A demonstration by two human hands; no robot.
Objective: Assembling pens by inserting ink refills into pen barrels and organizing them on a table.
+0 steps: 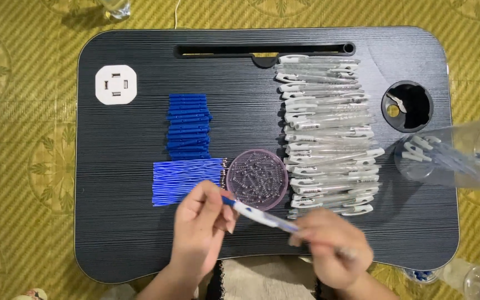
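Your left hand (200, 230) and right hand (334, 247) are both pinched on one clear-barrelled pen with a blue tip (259, 215), held slantwise between them just above the dark ribbed desk (123, 222). Beyond your hands, many clear barrels with white clips (329, 133), blue caps (189, 126), blue refills (186, 181) and a round dish of small springs (256, 179) remain, so most assembly looks undone. Finished pens seem to sit in the clear plastic cup (451, 158) past your right hand.

Between the left hand (198, 225) and right hand (334, 247) runs a clear pen (259, 214) with a blue tip. Just beyond them lies a purple-tinted round dish (257, 179), bright blue refills (187, 180) and darker blue caps (188, 126) beyond the left hand, clear white-clipped barrels (329, 136) beyond the right, all on a black, finely ribbed tray (129, 222) over an olive-yellow leaf-patterned cloth (23, 155).
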